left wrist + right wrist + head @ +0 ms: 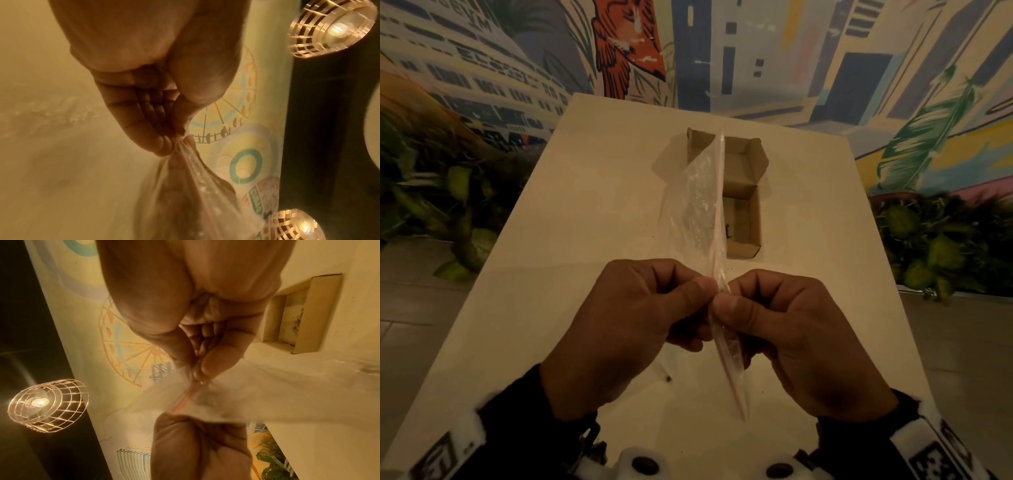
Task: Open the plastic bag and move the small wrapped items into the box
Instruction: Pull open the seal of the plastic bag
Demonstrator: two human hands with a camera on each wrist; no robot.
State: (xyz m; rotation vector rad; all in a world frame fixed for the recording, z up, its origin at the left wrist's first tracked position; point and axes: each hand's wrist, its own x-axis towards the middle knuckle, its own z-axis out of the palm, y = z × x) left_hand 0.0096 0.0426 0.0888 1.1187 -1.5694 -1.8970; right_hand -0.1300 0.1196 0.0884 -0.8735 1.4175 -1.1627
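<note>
A clear plastic zip bag (697,205) with a pink seal strip is held up edge-on over the middle of the white table (585,205). My left hand (650,308) and right hand (777,315) pinch its rim from either side, thumbs nearly touching. In the left wrist view the left hand (164,142) pinches crumpled bag film (185,186). The right wrist view shows the right hand (201,368) pinching the bag (236,395) at the pink strip, the left hand (197,443) opposite. Beyond the bag stands an open cardboard box (743,192), lid up. I cannot see any wrapped items.
The box (304,316) appears at the right in the right wrist view, with dark specks inside. Painted murals cover the wall behind the table. Leafy plants (935,246) line the floor on both sides. Wire-cage lamps (47,405) hang overhead.
</note>
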